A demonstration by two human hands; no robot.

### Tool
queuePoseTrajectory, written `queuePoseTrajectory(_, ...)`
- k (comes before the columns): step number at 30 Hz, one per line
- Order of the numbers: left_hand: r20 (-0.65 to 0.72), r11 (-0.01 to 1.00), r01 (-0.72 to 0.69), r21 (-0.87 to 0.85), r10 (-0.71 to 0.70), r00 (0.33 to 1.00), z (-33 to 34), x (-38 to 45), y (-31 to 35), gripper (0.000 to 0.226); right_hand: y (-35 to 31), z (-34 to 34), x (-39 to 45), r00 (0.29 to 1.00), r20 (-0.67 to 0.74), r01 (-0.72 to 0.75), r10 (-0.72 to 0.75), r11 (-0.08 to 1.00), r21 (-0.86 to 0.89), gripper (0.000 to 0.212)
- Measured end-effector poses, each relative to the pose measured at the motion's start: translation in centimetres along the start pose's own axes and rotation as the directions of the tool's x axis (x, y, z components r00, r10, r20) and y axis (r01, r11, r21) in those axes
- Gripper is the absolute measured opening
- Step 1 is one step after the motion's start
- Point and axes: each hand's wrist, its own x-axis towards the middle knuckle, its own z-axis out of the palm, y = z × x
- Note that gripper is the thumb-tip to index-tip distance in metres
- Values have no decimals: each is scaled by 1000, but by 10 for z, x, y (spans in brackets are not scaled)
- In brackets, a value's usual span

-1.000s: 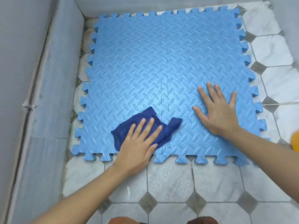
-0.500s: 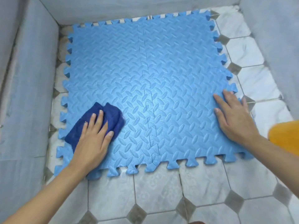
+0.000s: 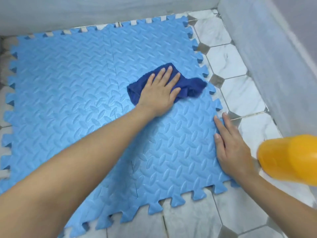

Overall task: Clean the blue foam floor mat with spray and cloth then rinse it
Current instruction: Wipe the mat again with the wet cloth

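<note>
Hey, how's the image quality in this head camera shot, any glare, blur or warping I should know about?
Head view: a soft sheen of glare sits on the light blue embossed foam mat near its centre; the orange rounded plastic object at the right edge is close and out of focus; wide-angle distortion bows the grey walls and white marble floor tiles; the dark blue cloth under the left hand looks slightly soft.

A blue foam mat (image 3: 77, 103) with interlocking edges is seen laid flat on a marble-patterned tiled floor (image 3: 240, 86), close to grey walls. A dark blue cloth (image 3: 190, 86) is pressed onto the mat's right half by the left hand (image 3: 159, 93), fingers spread flat over it. The right hand (image 3: 231, 148) is laid flat on the mat's right edge. An orange object (image 3: 291, 157) is seen at the right, blurred.
</note>
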Motion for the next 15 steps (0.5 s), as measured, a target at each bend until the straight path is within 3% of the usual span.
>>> queuePoseTrajectory(2,8,993,111,-33,-110,994,-5,40,0,55,1,0,0,1000,4,-14,14,1000,21,49)
queuePoseTrajectory(4,22,993,112,-31,-111,994,-4,45,7,55,6,2,-1,1000,-10,-22,22,998,58,49)
queuePoseTrajectory(7,9,993,-119,21,119,993,7,-18,22,55,13,4,-1,998,-66,-10,17,993,114,51)
queuePoseTrajectory(11,140,889,-456,41,447,884,21,-129,29,55,15,6,-2,995,-96,14,1,987,162,55)
queuePoseTrajectory(13,148,854,-516,63,504,851,21,-110,21,56,15,5,-1,994,-105,21,-6,989,144,54)
queuePoseTrajectory(15,117,891,-447,82,437,892,16,-65,22,58,14,6,-1,996,-88,22,-10,991,128,55)
